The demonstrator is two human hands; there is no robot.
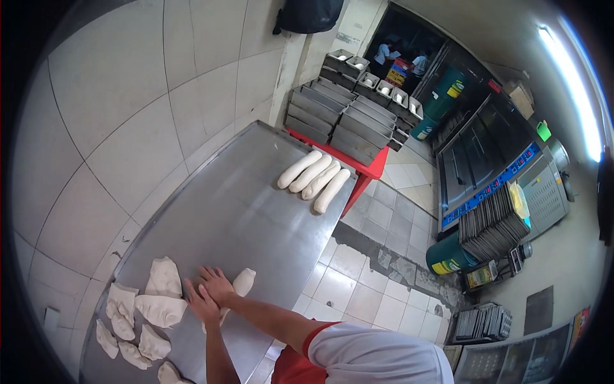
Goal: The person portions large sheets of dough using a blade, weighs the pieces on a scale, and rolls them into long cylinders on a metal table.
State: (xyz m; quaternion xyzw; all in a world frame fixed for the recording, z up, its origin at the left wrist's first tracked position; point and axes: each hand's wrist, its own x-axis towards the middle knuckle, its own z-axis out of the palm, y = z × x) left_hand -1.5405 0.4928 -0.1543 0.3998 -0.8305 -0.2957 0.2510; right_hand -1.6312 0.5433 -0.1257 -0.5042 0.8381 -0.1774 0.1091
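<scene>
A short roll of dough (pixel 244 281) lies slantwise on the steel table (pixel 236 221), its far right end showing beyond my hands. My right hand (pixel 217 285) rests over its middle, palm down with the fingers stretched out and spread. Close beside it, partly touching, my left hand (pixel 204 306) is also laid flat with fingers extended, over the roll's nearer part. The hands hide much of the roll. Left of them sit several rough dough pieces, among them one large upper piece (pixel 164 278) and a wide one (pixel 160 310) nearest my left fingers.
Several long dough rolls (pixel 313 179) lie side by side at the table's far end. Metal loaf pans (pixel 364 131) are stacked beyond on a red stand (pixel 371 168). A tiled wall (pixel 121 128) borders the table's left; an oven (pixel 486 150) and stacked trays (pixel 489 224) stand right.
</scene>
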